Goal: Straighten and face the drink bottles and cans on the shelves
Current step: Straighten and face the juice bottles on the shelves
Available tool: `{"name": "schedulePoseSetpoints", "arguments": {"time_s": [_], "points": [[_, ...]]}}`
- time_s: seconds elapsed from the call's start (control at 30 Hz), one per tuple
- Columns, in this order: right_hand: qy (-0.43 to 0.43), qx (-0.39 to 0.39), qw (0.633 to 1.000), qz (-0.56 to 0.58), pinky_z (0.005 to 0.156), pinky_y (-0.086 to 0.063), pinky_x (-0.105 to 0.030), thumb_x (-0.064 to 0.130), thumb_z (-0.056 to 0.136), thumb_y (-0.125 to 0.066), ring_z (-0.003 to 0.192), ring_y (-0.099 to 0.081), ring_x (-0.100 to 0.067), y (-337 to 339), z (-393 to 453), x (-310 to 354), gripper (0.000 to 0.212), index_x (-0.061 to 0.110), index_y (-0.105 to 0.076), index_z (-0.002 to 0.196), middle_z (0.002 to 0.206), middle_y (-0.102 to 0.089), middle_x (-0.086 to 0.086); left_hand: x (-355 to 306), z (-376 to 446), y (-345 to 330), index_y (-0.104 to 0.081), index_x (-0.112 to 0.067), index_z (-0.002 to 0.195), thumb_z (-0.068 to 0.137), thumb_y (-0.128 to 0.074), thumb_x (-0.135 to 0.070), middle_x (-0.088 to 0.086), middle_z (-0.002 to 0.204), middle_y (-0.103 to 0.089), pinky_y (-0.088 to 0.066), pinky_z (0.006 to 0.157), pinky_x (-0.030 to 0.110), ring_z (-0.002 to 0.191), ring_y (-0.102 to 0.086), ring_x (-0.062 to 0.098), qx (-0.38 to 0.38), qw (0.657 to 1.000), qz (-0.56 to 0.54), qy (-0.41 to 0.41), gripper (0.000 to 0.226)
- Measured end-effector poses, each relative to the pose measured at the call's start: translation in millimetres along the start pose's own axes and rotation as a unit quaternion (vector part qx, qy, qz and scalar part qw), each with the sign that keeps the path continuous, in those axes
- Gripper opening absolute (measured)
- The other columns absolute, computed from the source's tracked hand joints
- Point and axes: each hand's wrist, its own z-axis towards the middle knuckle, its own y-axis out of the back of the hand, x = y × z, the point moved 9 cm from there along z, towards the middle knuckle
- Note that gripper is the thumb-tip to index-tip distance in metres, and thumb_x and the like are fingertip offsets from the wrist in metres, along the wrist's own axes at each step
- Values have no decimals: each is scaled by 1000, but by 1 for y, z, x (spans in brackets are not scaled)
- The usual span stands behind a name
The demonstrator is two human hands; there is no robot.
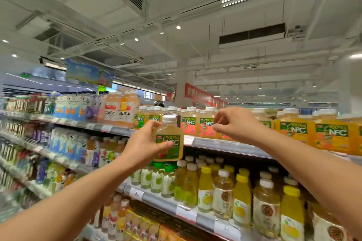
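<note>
Left hand [146, 144] grips squat pale-yellow plastic juice bottle [168, 141], white cap, green label; right hand [233, 123] at 2 o'clock, fingers loosely curled, empty.

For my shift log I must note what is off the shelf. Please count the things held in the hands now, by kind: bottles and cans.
Bottles: 1, the white-capped juice bottle in the left hand
Cans: 0
The right hand holds nothing.
Total: 1
</note>
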Motion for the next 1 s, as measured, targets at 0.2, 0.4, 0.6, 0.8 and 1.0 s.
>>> {"name": "schedulePoseSetpoints", "arguments": {"time_s": [0.2, 0.4, 0.6, 0.8, 1.0], "points": [[19, -24, 995, -93, 90, -53, -38, 35, 93, -61, 111, -64, -26, -61, 103, 51, 30, 21, -68, 118, 117, -72, 0, 76, 78, 50, -53, -24, 131, 72, -88, -44, -8, 115, -63, -50, 72, 24, 96, -64, 14, -10, 998, 51, -45, 72], [13, 37, 980, -194, 100, -47, -50, 54, 93, -59, 126, -51, -35, -130, 201, 71, 68, 21, -37, 148, 137, -54, -11, 125, 143, 73, -50, -30, 120, 74, -87, -46, -14, 104, -61, -40, 63, 12, 84, -60, -4, -21, 994, 48, -98, 61], [-54, 57, 964, -255, 102, -40, -54, 61, 92, -54, 122, -53, -37, -167, 241, 61, 56, 13, -56, 122, 133, -58, -13, 151, 175, 81, -46, -38, 114, 72, -84, -53, -22, 99, -59, -38, 60, 11, 80, -60, -6, -29, 989, 33, -141, 58], [1, -26, 985, -168, 65, -43, -39, 56, 74, -81, 92, -61, -32, -151, 231, 76, 61, 18, -43, 102, 91, -59, -3, 153, 183, 62, -47, -39, 111, 71, -87, -50, -30, 92, -54, -41, 57, 5, 79, -57, -21, -23, 986, 4, -167, 58], [31, -57, 985, -159, 69, -40, -33, 60, 68, -83, 89, -50, -19, -130, 198, 91, 52, 27, -65, 105, 94, -47, 10, 142, 192, 32, -50, -38, 112, 73, -87, -47, -28, 93, -61, -42, 59, 7, 81, -59, -20, 32, 984, -18, -177, 55]]}}
